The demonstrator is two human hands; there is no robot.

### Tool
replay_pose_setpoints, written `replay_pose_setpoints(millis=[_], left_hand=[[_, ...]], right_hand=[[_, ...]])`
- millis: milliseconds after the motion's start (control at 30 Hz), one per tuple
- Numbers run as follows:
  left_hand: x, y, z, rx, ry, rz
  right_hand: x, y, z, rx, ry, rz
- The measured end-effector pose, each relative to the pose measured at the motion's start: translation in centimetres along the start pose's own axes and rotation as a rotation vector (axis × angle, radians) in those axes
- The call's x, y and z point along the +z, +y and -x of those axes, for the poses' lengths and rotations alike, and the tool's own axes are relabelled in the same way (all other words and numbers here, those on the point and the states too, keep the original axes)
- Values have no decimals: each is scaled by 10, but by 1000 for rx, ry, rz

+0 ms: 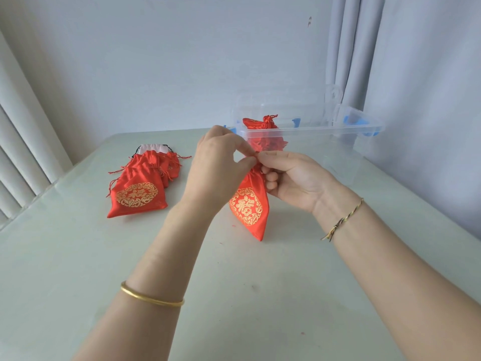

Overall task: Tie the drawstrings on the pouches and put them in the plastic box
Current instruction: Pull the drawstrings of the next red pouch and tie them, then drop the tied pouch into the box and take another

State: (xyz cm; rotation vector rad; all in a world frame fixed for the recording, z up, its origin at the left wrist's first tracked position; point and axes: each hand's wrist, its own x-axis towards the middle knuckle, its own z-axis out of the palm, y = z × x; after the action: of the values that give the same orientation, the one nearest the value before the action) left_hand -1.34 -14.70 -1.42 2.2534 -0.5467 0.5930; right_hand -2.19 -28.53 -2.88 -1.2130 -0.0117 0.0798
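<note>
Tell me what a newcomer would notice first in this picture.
First comes the red pouch with its gold emblem, held over the middle of the table, its gathered neck pinched between the left hand and the right hand. Next come a pile of matching pouches lying on the left of the table, and a clear plastic box at the back right with other pouches inside.

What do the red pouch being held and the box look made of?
Red pouch: probably satin-like fabric, shiny with soft folds, gold emblem woven or printed. Box: clear rigid plastic; pouches show through its wall.
</note>
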Motion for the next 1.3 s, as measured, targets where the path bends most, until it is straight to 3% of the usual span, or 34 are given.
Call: replay_pose_setpoints(millis=[100,267,433,667,800,933,1033,1167,1233,1300], left_hand=[[1,-1,0,15,21,-1],[-4,-7,-3,-69,7,97],[0,-7,-3,-96,-45,109],[0,-5,-1,-167,-129,228],[-2,-1,-1,-168,-139,340],[-1,-2,-4,-229,-101,458],[1,-1,-20,-267,-58,479],[8,6,-53,-309,23,482],[13,6,-67,-335,61,475],[18,2,-79,-355,98,465]], right_hand=[[-1,0,0,-51,12,59],[-15,-5,-2,-298,242,468],[-25,-4,-7,-405,325,689],[-11,-12,10,-181,45,752],[-7,-12,10,-272,69,951],[-15,-34,20,-227,54,918],[-22,-75,21,-351,189,848],[-31,-135,2,-702,470,865],[-39,-149,-19,-781,570,951],[-53,-152,-45,-730,646,1207]])
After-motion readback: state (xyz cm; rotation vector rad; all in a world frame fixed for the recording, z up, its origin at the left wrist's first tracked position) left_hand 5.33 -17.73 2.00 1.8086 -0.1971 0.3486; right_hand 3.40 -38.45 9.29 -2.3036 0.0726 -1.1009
